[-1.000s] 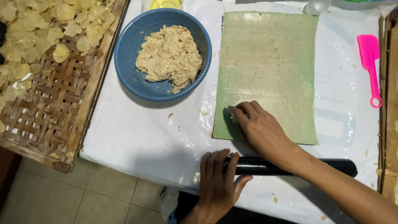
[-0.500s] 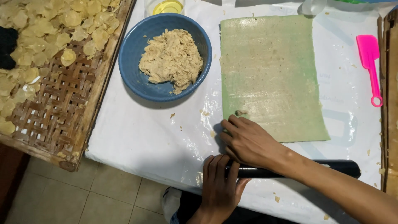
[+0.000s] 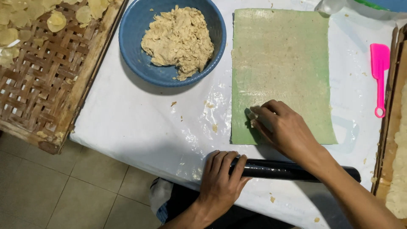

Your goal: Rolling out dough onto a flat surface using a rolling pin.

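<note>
Your left hand (image 3: 220, 180) is wrapped around the left end of the black rolling pin (image 3: 292, 170), fingers (image 3: 220, 163) curled over the top and closed on it; the pin lies along the near edge of the surface (image 3: 140, 123), parallel to that edge. Your right hand (image 3: 286, 129) rests on the near left corner of the green sheet (image 3: 280, 72), its forearm crossing over the pin. The right fingers (image 3: 265, 114) are bent and drawn close together, pressing at a small pale bit of dough on the sheet; whether they pinch it or only touch it cannot be told. The sheet lies flat toward the far right part of the surface, coated with a thin pale layer of dough. Just left of it, at the far edge, stands a blue bowl (image 3: 131, 55) with a heap of crumbly beige dough (image 3: 178, 40). A pink spatula (image 3: 379, 72) lies near the right edge, well apart from both hands. A woven bamboo tray (image 3: 46, 80) with thin pale discs (image 3: 55, 21) sits past the left edge. Crumbs are scattered on the white plastic cover between bowl and pin.
</note>
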